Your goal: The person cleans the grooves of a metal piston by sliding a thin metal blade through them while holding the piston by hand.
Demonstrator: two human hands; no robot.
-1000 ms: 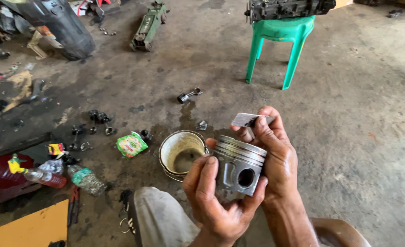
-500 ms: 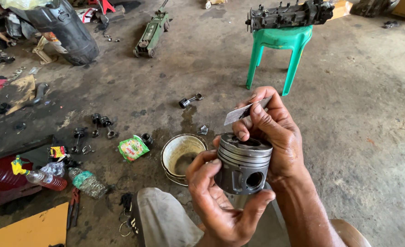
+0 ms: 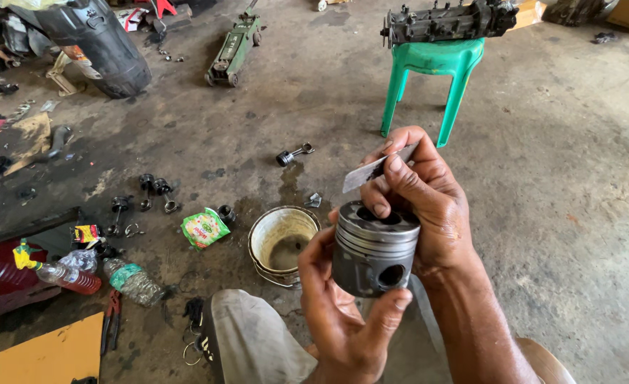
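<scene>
Left hand [image 3: 343, 306] curled up from below around a grey metal piston [image 3: 373, 250], thumb across the front by the pin hole, fingers wrapped behind. Piston upright, crown up, held over the lap, just right of the small metal bowl [image 3: 280, 240] on the floor. Right hand [image 3: 425, 195] closed above the piston's far rim, pinching a thin flat metal blade [image 3: 373, 171] between thumb and fingers; blade tip sticking out to the left, clear of the piston top. Grey trouser knee [image 3: 254, 341] low in view. On the stained concrete floor [image 3: 584, 185]: green snack packet [image 3: 203, 227] left of the bowl, loose connecting rods [image 3: 154, 192] nearby, another rod [image 3: 294, 153] farther up. Two plastic bottles [image 3: 94, 277] at lower left. Green plastic stool [image 3: 434, 78] well beyond the hands, dark engine part [image 3: 446, 21] sitting on top. Green floor jack [image 3: 235, 48] at the top, black mudguard [image 3: 98, 46] at upper left.
</scene>
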